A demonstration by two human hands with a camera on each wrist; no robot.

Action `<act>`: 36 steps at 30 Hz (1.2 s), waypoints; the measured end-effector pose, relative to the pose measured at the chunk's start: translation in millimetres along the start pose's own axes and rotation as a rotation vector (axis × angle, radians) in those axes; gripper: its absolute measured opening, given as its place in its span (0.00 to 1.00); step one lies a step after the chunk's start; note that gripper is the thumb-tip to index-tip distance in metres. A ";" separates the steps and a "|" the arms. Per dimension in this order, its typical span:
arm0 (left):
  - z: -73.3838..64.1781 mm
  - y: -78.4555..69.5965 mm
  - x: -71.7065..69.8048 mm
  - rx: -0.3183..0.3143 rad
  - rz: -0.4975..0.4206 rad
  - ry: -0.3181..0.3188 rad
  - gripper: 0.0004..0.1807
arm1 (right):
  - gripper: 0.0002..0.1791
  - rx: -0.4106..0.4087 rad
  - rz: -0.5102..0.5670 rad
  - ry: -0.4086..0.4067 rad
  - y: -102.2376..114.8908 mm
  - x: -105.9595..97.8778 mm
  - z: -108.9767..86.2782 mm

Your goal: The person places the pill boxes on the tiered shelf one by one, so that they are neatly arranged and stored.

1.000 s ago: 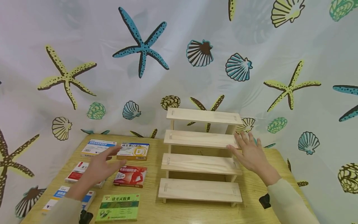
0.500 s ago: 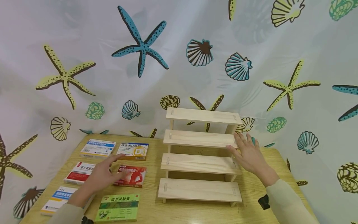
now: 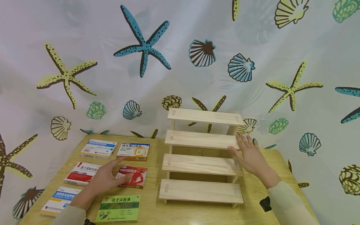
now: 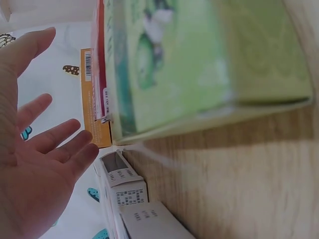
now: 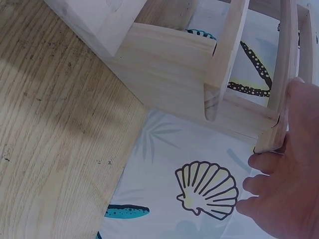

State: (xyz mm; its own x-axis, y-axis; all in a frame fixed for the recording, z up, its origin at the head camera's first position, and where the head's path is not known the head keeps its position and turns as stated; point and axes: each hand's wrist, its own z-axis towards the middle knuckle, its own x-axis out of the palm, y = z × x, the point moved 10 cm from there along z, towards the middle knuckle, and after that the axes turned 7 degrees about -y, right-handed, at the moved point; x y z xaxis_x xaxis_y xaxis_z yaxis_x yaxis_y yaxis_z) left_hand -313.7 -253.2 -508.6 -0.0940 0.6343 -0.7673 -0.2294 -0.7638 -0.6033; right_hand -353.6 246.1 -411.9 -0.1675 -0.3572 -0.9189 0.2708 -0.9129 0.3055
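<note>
My left hand (image 3: 102,179) hovers over a red medicine box (image 3: 139,175), fingers and thumb spread apart, partly covering it. The left wrist view shows those fingers loosely extended, with a green medicine box (image 4: 174,64) large in front. Just behind the red box lies a white and orange vitamin D box (image 3: 130,150). On the right, my right hand (image 3: 250,156) rests on the right end of the second-highest step of a pale wooden stepped rack (image 3: 201,164). Its thumb lies at the step's front edge; in the right wrist view the fingers (image 5: 266,162) lie at the plank's end.
Farther left lie a blue and white box (image 3: 98,148), a red and white box (image 3: 80,175) and another blue and white box (image 3: 57,201), partly behind my left arm. A seashell-patterned curtain (image 3: 180,75) hangs right behind the wooden table (image 3: 152,206).
My left hand has moved slightly right and down, from over the left boxes to the red box. My right hand has stayed on the rack. The boxes have not moved.
</note>
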 end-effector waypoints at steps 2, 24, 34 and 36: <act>0.3 0.4 1.5 0.004 0.014 0.003 0.48 | 0.45 0.001 0.003 0.000 -0.5 0.0 -0.5; -2.8 13.9 24.0 -0.088 0.033 0.148 0.56 | 0.45 -0.021 -0.006 0.020 5.9 -4.8 -0.9; -3.2 9.0 29.4 -0.001 0.075 0.172 0.57 | 0.42 -0.059 -0.007 0.028 19.3 0.3 -1.4; -3.3 7.5 29.2 0.007 0.089 0.175 0.57 | 0.42 -0.062 -0.016 0.025 21.3 1.0 -1.4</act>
State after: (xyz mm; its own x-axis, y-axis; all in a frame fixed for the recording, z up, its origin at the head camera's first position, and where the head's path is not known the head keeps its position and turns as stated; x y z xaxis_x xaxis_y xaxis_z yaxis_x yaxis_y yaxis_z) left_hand -315.0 -240.8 -536.4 0.0553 0.5339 -0.8437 -0.2346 -0.8144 -0.5307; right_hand -346.7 226.6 -406.7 -0.1484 -0.3369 -0.9298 0.3262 -0.9042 0.2756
